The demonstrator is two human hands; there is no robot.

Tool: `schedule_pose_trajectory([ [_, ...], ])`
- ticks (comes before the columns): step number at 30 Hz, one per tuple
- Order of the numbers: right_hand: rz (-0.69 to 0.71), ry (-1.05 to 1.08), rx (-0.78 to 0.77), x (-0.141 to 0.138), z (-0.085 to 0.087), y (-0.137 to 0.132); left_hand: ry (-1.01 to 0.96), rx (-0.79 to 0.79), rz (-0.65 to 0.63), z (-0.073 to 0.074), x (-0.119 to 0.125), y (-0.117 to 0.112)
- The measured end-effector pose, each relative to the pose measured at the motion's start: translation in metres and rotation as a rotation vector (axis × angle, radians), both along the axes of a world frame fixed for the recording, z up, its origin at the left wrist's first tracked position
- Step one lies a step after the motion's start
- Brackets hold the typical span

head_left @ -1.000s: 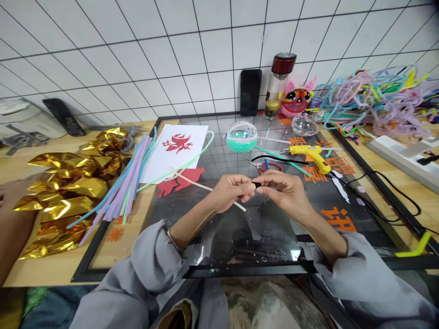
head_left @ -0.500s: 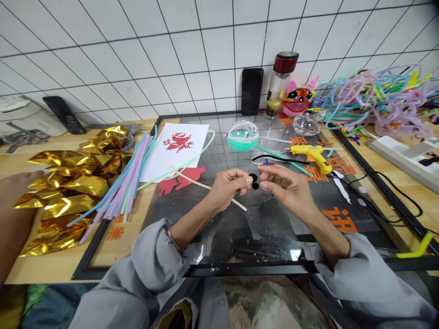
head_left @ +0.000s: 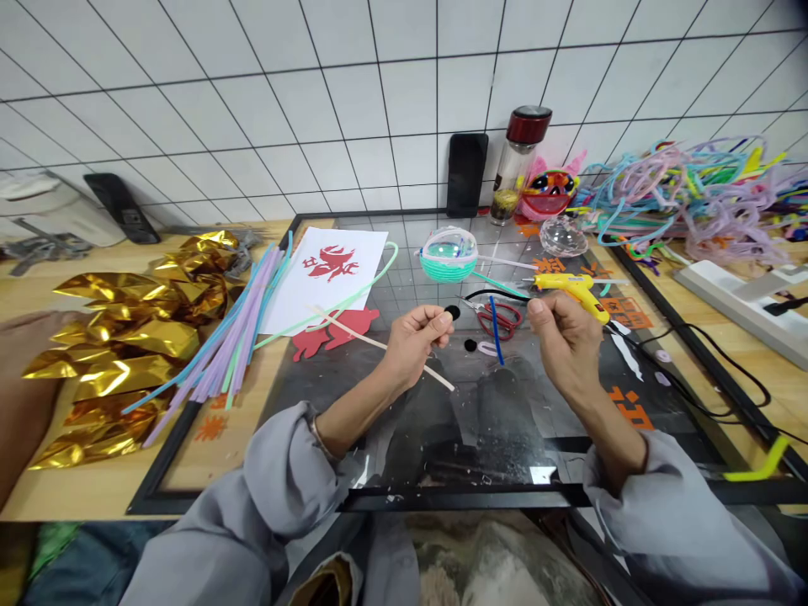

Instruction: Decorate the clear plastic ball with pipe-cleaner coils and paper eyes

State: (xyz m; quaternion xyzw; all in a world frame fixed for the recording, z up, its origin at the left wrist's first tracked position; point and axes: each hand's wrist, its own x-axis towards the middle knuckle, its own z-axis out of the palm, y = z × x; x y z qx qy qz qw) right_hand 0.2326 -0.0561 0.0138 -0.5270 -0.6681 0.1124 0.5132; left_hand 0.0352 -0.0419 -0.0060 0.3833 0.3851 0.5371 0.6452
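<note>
Pinched in the fingertips of my left hand (head_left: 413, 341) is a small round black fuzzy disc (head_left: 453, 312). A matching black disc (head_left: 470, 345) lies on the dark glass beside a pale purple loop (head_left: 488, 348). My right hand (head_left: 565, 341) is closed, with thumb and finger on the black pipe cleaner (head_left: 496, 293). Between the hands lie red-handled scissors (head_left: 508, 322) and a blue pipe cleaner piece (head_left: 495, 330). Behind them sits a clear ball wrapped in green pipe cleaner (head_left: 448, 263). A yellow glue gun (head_left: 584, 295) is partly hidden behind my right hand.
Gold foil (head_left: 126, 337), a pipe cleaner bundle (head_left: 233, 337) and white paper (head_left: 303, 295) lie left. A glass bottle (head_left: 511, 177) and phone (head_left: 467, 177) stand by the wall. Tangled pipe cleaners (head_left: 688, 194) and a power strip (head_left: 738, 295) are at right. Another person's arm (head_left: 29, 387) shows at far left.
My right hand has moved right, away from the left hand, and closed on the black pipe cleaner. The scissors and blue piece are now uncovered. My left hand has shifted slightly left.
</note>
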Motion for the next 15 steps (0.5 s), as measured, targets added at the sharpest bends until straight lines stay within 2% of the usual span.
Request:
schedule_pose_trajectory([
  [7, 0.374, -0.361, -0.048, -0.02, -0.018, -0.006, 0.05, 0.031, 0.015, -0.006, 0.004, -0.003],
  [9, 0.403, -0.399, -0.046, -0.022, -0.022, -0.006, 0.047, 0.034, 0.046, -0.007, 0.004, -0.002],
  [12, 0.267, -0.376, 0.009, -0.014, -0.023, -0.001, 0.051, 0.018, 0.09, -0.009, 0.004, -0.001],
  [15, -0.002, -0.37, 0.021, 0.003, -0.02, 0.011, 0.06, 0.008, 0.099, -0.011, 0.005, -0.001],
])
